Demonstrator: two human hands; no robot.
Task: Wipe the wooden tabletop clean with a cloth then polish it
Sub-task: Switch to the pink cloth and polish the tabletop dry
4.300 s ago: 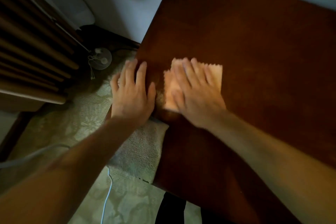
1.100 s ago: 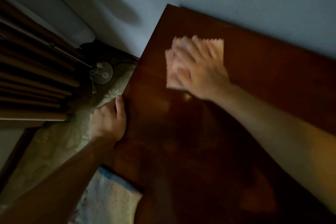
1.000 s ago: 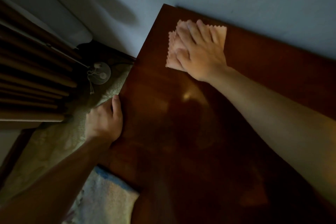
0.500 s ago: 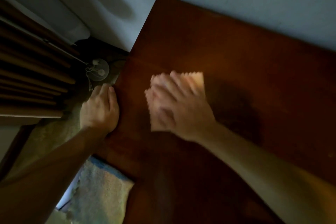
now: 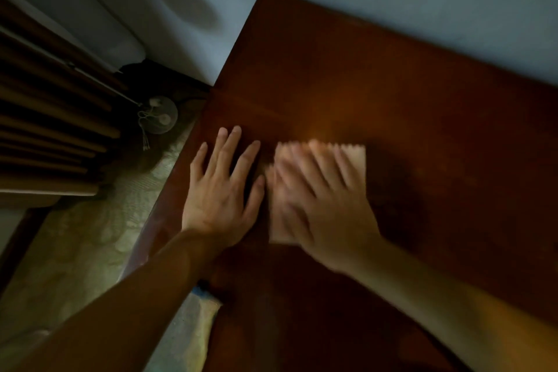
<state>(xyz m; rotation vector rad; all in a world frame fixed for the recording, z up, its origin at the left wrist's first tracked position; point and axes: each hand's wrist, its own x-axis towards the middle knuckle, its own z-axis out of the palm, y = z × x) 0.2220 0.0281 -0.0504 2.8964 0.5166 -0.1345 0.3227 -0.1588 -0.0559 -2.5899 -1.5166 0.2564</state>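
Note:
The dark reddish wooden tabletop [image 5: 422, 100] fills the right of the view, its far edge against a pale wall. A small peach cloth [image 5: 357, 157] with zigzag edges lies flat on it near the left edge. My right hand [image 5: 326, 196], blurred by motion, presses flat on the cloth with straight spread fingers and covers most of it. My left hand [image 5: 223, 187] rests flat on the bare wood just left of the cloth, fingers spread, its thumb close to the cloth's edge.
A pale towel [image 5: 196, 332] hangs off the table's near left edge. Patterned bedding [image 5: 90, 235] lies to the left below the table. A small round white fan [image 5: 158, 118] and slatted brown wood [image 5: 45, 130] sit at the far left.
My right hand slid the cloth from the table's far corner back toward me and a little right. My left hand moved from gripping the table's left edge to lying flat on the top.

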